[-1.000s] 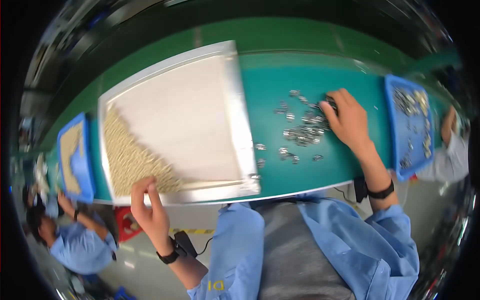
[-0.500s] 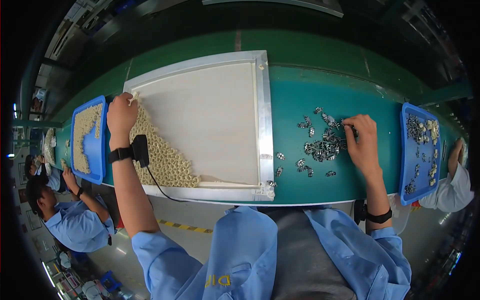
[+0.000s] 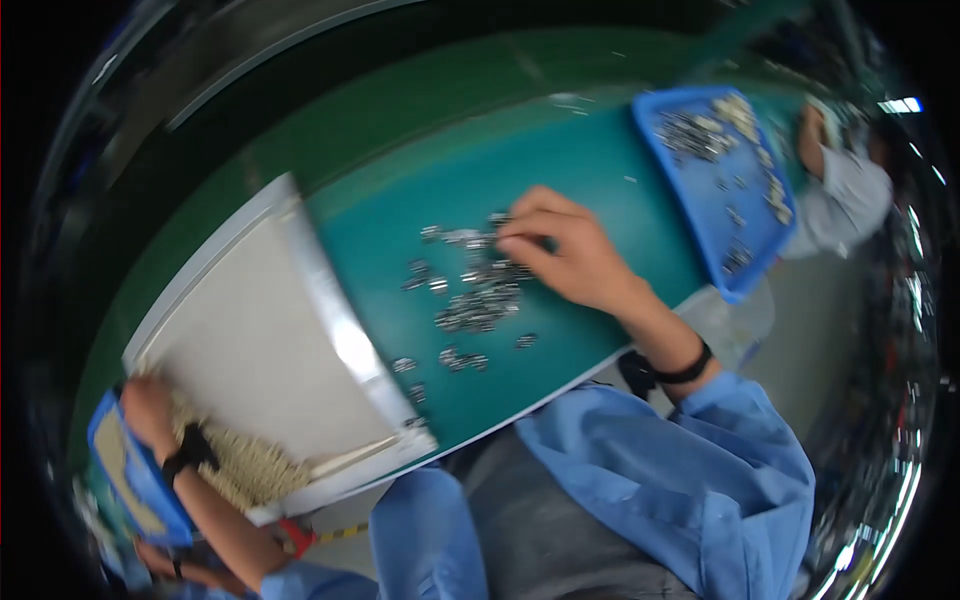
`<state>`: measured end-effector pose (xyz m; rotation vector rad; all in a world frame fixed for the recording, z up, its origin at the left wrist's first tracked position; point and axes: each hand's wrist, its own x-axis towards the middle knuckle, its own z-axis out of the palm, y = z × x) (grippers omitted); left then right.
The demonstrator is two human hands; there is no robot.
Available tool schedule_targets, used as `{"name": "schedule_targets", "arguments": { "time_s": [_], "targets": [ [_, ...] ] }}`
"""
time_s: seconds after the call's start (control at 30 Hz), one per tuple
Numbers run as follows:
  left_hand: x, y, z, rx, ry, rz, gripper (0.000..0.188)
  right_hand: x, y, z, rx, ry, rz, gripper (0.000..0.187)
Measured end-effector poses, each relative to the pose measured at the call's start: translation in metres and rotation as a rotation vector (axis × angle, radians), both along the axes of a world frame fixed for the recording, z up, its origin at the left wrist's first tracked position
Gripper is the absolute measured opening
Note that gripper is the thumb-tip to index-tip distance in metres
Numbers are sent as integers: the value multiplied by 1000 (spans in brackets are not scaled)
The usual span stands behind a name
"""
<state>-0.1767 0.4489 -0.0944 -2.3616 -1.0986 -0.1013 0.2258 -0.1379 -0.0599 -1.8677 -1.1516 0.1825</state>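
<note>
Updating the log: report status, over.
Right hand at metal parts, grip unclear. Left hand blurred at left side of frame, near pale pieces. Nothing seen blocking either.

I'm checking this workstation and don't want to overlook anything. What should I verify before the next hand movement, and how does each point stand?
1. Left hand at the framed tray, by its far left corner: ok.
2. Left hand gripping a piece: cannot tell, blurred.
3. Right hand at the metal parts: ok; whether it holds one, cannot tell.
4. Metal parts all in one heap: not ok, several lie apart on the green bench.
5. Right-side blue tray holding one kind only: not ok, metal and beige pieces are both in it.
6. Black bands on both wrists: ok.
</note>
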Motion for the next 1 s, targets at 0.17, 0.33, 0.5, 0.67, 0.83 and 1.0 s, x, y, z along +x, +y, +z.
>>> {"name": "schedule_targets", "arguments": {
  "time_s": [0.17,0.33,0.5,0.67,0.83,1.0],
  "targets": [
    [30,-15,18,-258,-276,-103,23,-3,-13,-2,153,545,0,9],
    [73,-152,60,-789,-794,-423,4,-8,-12,1,356,837,134,17],
    [127,-321,70,-1106,-920,-639,9,-14,-7,18,157,1053,37,17],
    [173,-405,66,-1303,-1044,-737,26,-26,1,23,196,1227,173,20],
    [199,-429,58,-1458,-1114,-690,33,-44,8,37,354,1452,226,18],
    [211,-440,55,-1480,-1153,-683,32,-46,10,15,391,1254,285,12]
  ]
}}
